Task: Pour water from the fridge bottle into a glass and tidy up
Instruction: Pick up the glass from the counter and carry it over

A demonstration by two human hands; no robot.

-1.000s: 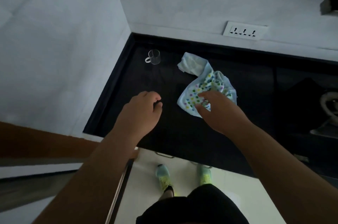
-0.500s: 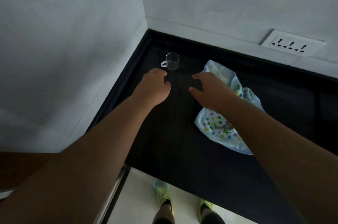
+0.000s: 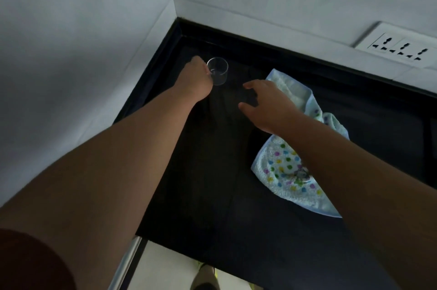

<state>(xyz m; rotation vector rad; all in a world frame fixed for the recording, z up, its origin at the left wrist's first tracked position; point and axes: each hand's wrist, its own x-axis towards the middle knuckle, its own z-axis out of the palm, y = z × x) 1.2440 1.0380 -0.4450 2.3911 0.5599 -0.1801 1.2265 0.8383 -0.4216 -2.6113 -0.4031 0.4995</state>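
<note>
From the head camera we see our left hand (image 3: 197, 81) closed at the handle side of the clear glass (image 3: 218, 71), upright in the black worktop's (image 3: 212, 195) far corner. Our right hand (image 3: 264, 105) hovers open and empty nearby, over the dotted cloth (image 3: 288, 178).

Glass (image 3: 218, 71) sits on the counter (image 3: 212, 195) right at the left hand (image 3: 195, 81), far corner, with the cloth (image 3: 289, 164) under and beyond the right hand (image 3: 267, 105).
</note>
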